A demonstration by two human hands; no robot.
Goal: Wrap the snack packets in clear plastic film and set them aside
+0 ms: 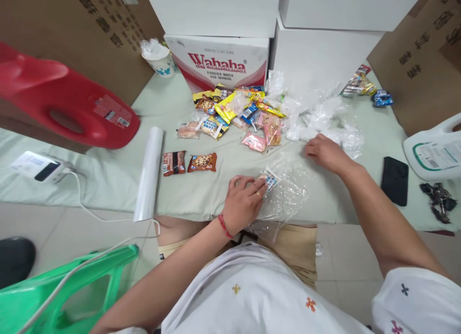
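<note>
My left hand (245,202), with a red string bracelet at its wrist and a ring, lies over a small white-and-blue snack packet (271,179). Its fingers are bent onto the packet's left side. Beneath and beside the packet spreads a clear plastic bag (288,199), which hangs over the table's front edge. Farther right, my right hand (324,152) has its fingers curled in at the edge of a heap of crumpled clear plastic bags (324,115). Whatever its fingertips pinch is hidden. Two brown snack packets, a striped one (174,163) and a cookie-printed one (202,162), lie to the left.
A pile of mixed snack packets (230,106) sits before the Wahaha carton (223,63). At left are a white roll (148,175), a red jug (72,99) and a paper cup (162,60). A phone (395,180), keys (438,202) and a white bottle (435,149) lie right.
</note>
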